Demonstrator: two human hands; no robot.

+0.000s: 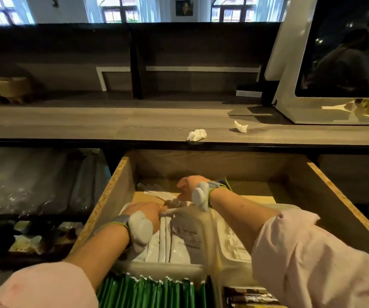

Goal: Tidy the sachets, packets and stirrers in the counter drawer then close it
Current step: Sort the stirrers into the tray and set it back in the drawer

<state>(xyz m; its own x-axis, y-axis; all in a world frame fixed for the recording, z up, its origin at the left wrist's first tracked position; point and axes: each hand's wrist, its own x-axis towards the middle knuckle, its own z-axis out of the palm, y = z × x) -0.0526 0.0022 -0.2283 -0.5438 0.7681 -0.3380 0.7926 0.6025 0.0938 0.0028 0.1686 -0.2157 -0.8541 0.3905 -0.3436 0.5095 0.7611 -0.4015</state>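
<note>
The wooden counter drawer [121, 174] stands pulled open below the counter. Both hands reach deep into it. My left hand [144, 211] rests on top of the white sachets [164, 243] standing in a pale tray, fingers curled over their tops. My right hand [188, 187] is farther back, fingers pinched on something small and dark by the clear plastic bag [190, 232]; what it is I cannot tell. Thin wrapped stirrers [154, 193] lie at the back of the drawer. Green packets [152, 292] stand in a row at the drawer's front, and dark brown packets [247, 296] sit to their right.
Two crumpled white tissues [197, 134] [241, 127] lie on the wooden counter [90, 123] above the drawer. A white-framed screen [343, 63] stands at the right. Paper cups [8, 87] sit far left. Shelves with plastic-wrapped goods [23, 181] are left of the drawer.
</note>
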